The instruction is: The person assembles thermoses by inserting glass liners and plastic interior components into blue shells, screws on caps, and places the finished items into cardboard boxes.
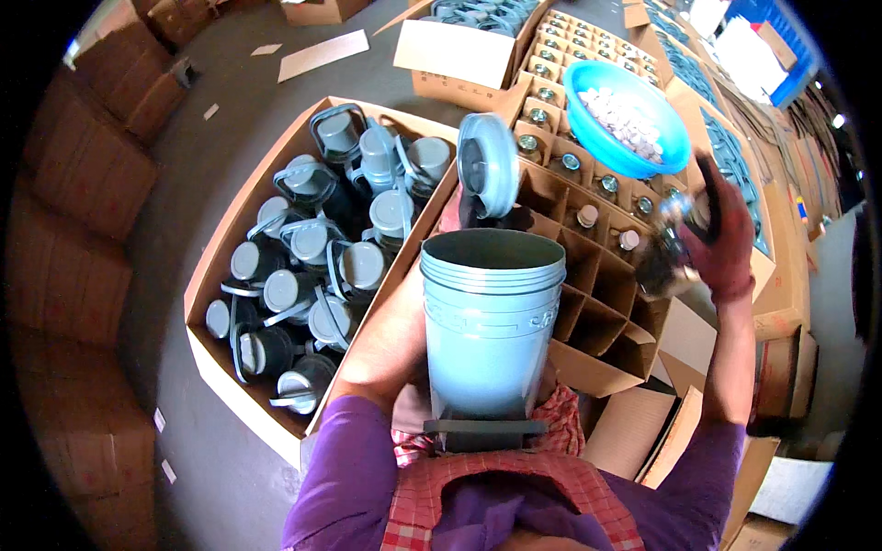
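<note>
An open-topped blue-grey flask body (494,321) stands upright before my chest, with a dark band at its base. Behind its rim, my left hand (454,211), gloved and partly hidden, is closed on a round blue-grey lid (498,163) that is tipped on its side. My right hand (721,234), in a dark red glove, grips a clear glass bottle (663,262) with a shiny top, blurred by motion. That bottle is over the right edge of a divided cardboard box (602,372). Several glass bottles stand in its far cells; the near cells show bare cardboard.
A blue basin (581,115) of small whitish pieces (625,124) rests on the divided box. To my left, a large carton (253,404) holds several dark flasks with grey lids (312,241). Stacked cartons (69,275) line the far left. Cartons of blue-grey parts (730,174) stand at right.
</note>
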### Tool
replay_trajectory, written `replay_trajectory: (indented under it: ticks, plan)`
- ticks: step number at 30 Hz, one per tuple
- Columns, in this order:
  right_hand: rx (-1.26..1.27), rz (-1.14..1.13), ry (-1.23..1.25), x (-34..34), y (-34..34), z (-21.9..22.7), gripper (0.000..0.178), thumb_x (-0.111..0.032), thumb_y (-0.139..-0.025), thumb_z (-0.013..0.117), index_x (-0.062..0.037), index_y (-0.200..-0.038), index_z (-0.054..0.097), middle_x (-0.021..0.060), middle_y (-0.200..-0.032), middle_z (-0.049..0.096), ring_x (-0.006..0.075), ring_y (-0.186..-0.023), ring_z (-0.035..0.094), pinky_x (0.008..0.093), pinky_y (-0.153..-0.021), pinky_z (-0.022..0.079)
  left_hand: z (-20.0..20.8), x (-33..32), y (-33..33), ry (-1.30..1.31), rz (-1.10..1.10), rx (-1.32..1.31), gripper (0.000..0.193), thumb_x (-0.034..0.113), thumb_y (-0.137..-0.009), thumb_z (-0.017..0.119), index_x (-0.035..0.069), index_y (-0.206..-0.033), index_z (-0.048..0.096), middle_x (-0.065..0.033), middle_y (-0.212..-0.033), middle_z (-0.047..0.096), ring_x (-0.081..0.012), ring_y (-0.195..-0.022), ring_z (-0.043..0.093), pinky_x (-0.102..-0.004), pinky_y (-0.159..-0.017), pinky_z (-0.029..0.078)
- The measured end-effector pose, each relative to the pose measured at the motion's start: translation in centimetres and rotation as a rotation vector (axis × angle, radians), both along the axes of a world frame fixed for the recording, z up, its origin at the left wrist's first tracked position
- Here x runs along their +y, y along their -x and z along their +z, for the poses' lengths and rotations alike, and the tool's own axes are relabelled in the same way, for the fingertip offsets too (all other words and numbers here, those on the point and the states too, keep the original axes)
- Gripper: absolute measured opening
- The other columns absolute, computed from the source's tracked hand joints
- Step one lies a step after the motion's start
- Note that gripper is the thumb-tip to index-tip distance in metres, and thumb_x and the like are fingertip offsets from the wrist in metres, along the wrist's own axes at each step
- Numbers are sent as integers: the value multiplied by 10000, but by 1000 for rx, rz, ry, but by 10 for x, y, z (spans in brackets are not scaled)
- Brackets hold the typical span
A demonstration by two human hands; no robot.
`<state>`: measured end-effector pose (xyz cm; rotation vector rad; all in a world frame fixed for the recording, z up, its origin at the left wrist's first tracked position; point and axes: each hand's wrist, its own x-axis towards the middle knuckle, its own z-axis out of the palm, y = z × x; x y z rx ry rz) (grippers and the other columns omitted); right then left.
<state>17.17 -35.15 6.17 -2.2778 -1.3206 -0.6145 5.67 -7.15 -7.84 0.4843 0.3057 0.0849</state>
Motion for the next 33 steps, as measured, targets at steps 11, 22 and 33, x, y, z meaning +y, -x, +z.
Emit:
replay_trajectory:
  ticks: [11,22,33]
  plan:
    - [174,1055,112,138,28,32,608,-278,-625,719,-83,-1173,543,128,-1113,568,300,-1090,513,394,-937,402,68,49,-22,-126,79,-413,434,378,-887,495,61,-1183,507,-86,-1171,539,-237,-1054,517,-386,-890,432]
    - [1441,999,-740,156,3,-39,263,-222,-834,577,-48,-1031,576,93,-1172,557,141,-985,523,273,-902,400,61,69,71,-611,-20,-878,410,380,-890,468,55,-1135,520,-102,-1128,542,-252,-1038,523,-396,-898,422]
    - [1064,932,93,153,51,-42,290,-70,-687,685,-21,-972,652,60,-892,676,174,-823,627,302,-778,489,57,74,78,-573,693,-339,481,360,-909,438,45,-1272,440,-119,-1236,508,-250,-1099,515,-429,-937,420]
